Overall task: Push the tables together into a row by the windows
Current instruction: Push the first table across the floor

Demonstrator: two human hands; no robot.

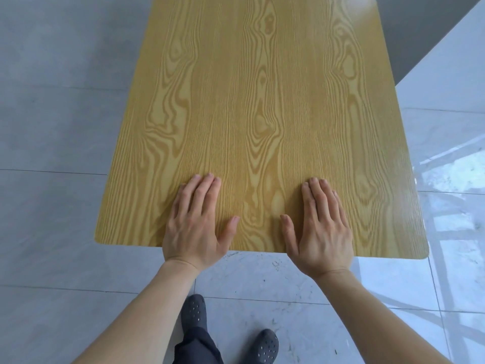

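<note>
Head view looks down on a wood-grain table (262,101), standing on glossy grey floor tiles (52,127) with its near edge just ahead of the person. It looks rigid and fairly heavy, its laminate slick, so I judge pushing from that near edge works best. Left hand (195,222) and right hand (320,227) lie flat on top, fingers (207,187) extended, gripping nothing, wrists overhanging the edge.

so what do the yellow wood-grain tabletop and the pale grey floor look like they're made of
Yellow wood-grain tabletop: probably laminate, not solid wood; the grain looks printed, with a smooth sheen. Pale grey floor: glossy marble-look tiles, with visible joint lines and window reflections.
</note>
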